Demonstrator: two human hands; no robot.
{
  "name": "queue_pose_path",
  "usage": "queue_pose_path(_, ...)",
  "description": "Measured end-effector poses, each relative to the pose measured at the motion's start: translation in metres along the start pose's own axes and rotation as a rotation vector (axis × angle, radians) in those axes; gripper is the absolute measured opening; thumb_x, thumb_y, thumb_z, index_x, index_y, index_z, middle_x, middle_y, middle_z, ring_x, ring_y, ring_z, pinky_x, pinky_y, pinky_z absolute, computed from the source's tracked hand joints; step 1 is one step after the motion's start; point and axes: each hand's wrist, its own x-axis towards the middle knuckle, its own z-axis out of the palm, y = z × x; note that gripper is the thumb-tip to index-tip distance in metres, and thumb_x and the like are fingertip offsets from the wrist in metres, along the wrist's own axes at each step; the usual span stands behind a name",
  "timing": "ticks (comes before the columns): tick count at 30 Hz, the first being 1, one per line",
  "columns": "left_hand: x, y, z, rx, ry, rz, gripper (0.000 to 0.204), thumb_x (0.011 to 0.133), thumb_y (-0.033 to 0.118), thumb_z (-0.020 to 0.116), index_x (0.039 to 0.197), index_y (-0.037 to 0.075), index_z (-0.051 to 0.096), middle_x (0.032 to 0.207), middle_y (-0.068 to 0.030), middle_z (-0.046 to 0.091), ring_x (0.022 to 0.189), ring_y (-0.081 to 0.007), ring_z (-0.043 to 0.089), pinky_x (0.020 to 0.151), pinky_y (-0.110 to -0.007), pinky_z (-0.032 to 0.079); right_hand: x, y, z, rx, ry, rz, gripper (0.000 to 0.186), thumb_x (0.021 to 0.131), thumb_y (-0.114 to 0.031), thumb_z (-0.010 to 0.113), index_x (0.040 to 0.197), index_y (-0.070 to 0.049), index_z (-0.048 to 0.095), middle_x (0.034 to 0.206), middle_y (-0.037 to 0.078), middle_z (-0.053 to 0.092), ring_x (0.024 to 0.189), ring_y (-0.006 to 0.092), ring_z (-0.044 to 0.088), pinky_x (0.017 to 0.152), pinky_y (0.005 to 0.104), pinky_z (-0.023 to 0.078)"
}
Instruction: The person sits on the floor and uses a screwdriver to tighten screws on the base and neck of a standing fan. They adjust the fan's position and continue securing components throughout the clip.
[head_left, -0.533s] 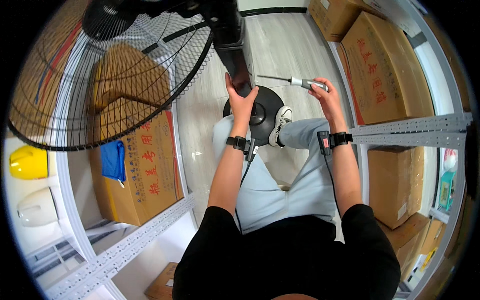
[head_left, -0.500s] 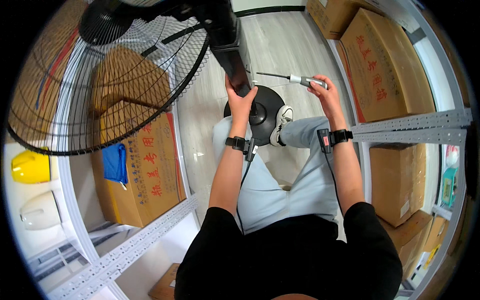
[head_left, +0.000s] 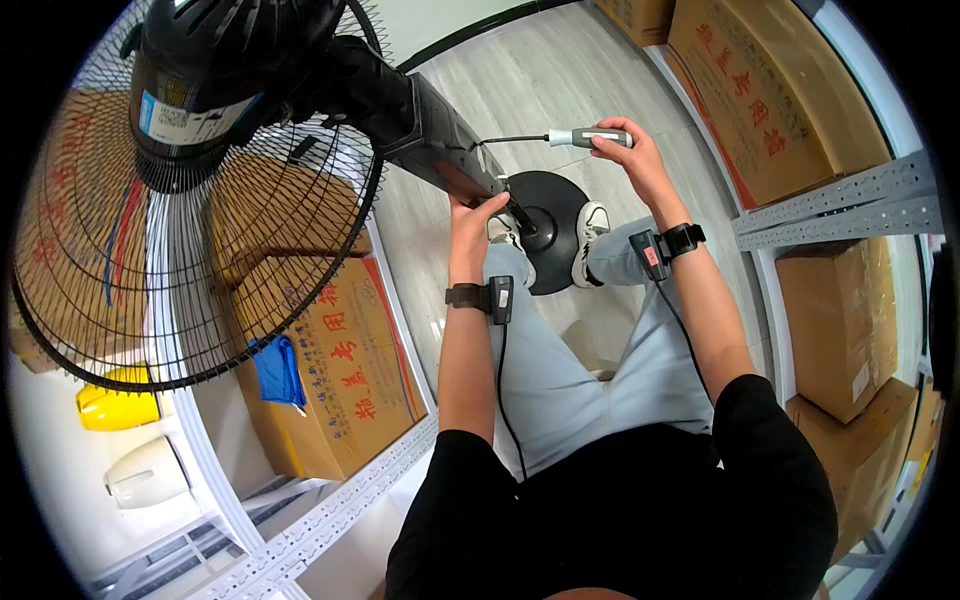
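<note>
A black standing fan leans toward the upper left, its round base on the floor between my shoes. My left hand is closed around the lower end of the fan's box-shaped column housing, thumb along its near side. In my right hand is a screwdriver with a grey and white handle, held level by the fingers. Its thin dark shaft points left, and the tip is at the housing's right side; whether it sits in a screw cannot be made out. The motor casing and wire cage fill the upper left.
Metal shelving with cardboard boxes stands on the right. On the left shelf are a large carton, a blue cloth bag, a yellow helmet and a white one. Cables run from bands on both my wrists.
The fan head has turned and come further into view, showing the motor casing. The screwdriver has moved left and up, its tip now at the housing. My left shoe has come into view.
</note>
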Motion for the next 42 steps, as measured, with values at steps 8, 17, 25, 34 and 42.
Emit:
queue_pose_path(8, -0.002, 0.001, 0.005, -0.035, -0.006, 0.025, 0.067, 0.069, -0.004, 0.078, 0.126, 0.004, 0.045, 0.111, -0.0055, 0.057, 0.101, -0.0168, 0.055, 0.091, -0.031, 0.043, -0.002, -0.017, -0.001, -0.126, -0.056, -0.006, 0.026, 0.085, -0.015, 0.074, 0.105, -0.005, 0.061, 0.101, 0.006, 0.064, 0.094, 0.0146, 0.063, 0.085, 0.0296, 0.053)
queue_pose_path(17, -0.001, 0.001, 0.005, -0.052, 0.027, 0.038, 0.064, 0.068, -0.005, 0.078, 0.123, 0.005, 0.046, 0.105, -0.0047, 0.057, 0.097, -0.0168, 0.055, 0.090, -0.031, 0.044, -0.011, -0.021, 0.000, -0.098, -0.063, -0.030, 0.028, 0.083, -0.010, 0.074, 0.107, -0.005, 0.061, 0.102, 0.007, 0.065, 0.091, 0.0162, 0.065, 0.082, 0.0295, 0.053)
queue_pose_path(25, -0.003, 0.002, 0.008, -0.046, 0.021, 0.053, 0.070, 0.068, -0.005, 0.078, 0.128, 0.005, 0.043, 0.114, -0.0068, 0.056, 0.103, -0.0182, 0.055, 0.093, -0.032, 0.044, -0.009, -0.024, 0.000, -0.095, -0.078, -0.033, 0.029, 0.083, -0.009, 0.074, 0.109, -0.006, 0.061, 0.104, 0.007, 0.064, 0.093, 0.0161, 0.065, 0.083, 0.0292, 0.053)
queue_pose_path(34, -0.003, -0.002, 0.007, -0.046, -0.002, 0.042, 0.072, 0.069, -0.005, 0.078, 0.130, 0.005, 0.043, 0.116, -0.0068, 0.055, 0.106, -0.0186, 0.054, 0.095, -0.033, 0.044, 0.018, -0.014, 0.001, -0.063, -0.151, -0.038, 0.028, 0.085, -0.015, 0.074, 0.108, -0.006, 0.062, 0.106, 0.005, 0.064, 0.096, 0.0157, 0.065, 0.087, 0.0290, 0.053)
queue_pose_path(42, 0.000, -0.004, 0.001, -0.038, 0.011, 0.018, 0.072, 0.068, -0.006, 0.078, 0.130, 0.005, 0.042, 0.118, -0.0074, 0.054, 0.107, -0.0192, 0.054, 0.097, -0.033, 0.043, 0.030, -0.020, -0.005, -0.200, -0.226, 0.022, 0.025, 0.087, -0.019, 0.072, 0.106, -0.005, 0.063, 0.108, 0.004, 0.063, 0.099, 0.0143, 0.062, 0.088, 0.0288, 0.052)
